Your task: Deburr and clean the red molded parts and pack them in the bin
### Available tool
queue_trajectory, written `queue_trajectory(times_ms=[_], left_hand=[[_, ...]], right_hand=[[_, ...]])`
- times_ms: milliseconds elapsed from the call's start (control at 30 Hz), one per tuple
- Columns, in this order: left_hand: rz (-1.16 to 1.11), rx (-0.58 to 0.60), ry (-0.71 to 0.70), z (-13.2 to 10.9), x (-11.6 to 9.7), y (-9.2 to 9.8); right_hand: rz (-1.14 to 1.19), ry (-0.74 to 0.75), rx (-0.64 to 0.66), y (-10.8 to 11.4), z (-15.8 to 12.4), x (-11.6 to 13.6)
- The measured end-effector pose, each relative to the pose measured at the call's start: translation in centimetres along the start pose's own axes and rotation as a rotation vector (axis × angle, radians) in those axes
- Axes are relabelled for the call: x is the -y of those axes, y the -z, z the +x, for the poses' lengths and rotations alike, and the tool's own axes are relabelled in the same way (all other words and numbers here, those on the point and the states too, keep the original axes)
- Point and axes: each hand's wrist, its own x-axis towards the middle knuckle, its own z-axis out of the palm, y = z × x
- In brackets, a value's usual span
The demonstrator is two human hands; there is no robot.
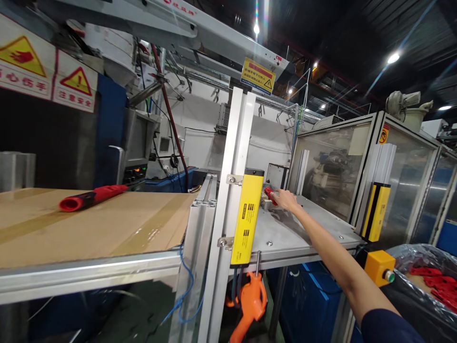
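My right hand (pixel 286 199) reaches far forward over the metal worktable, its fingers closed around the near end of a red part (pixel 270 196). That part sits at a small metal fixture (pixel 266 204) on the tabletop; much of it is hidden by the hand and the yellow sensor bar. On the left, a red and black hollow, tube-like handle (pixel 93 196) lies on a cardboard-covered table (pixel 143 228), its open end facing me. My left hand is out of view.
An upright aluminium post with a yellow sensor bar (pixel 247 218) stands between the tables. An orange air blow gun (pixel 253 297) hangs below. At right are a yellow button box (pixel 380 268) and a plastic-lined bin (pixel 403 255) holding several red parts.
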Motion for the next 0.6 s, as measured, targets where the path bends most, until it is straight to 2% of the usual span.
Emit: queue_trajectory(times_ms=[167, 367, 600], left_hand=[[-0.026, 0.002, 0.002, 1.2, 0.1, -0.7], [-0.033, -0.007, 0.048, 2.1, 1.3, -0.4], [-0.027, 0.044, 0.127, 5.2, 2.1, -1.7]], right_hand=[[0.007, 0.02, 0.016, 0.1, 0.0, 0.3], [-0.004, 0.057, 0.022, 0.6, -0.1, 0.6], [-0.019, 0.008, 0.02, 0.2, -0.2, 1.1]])
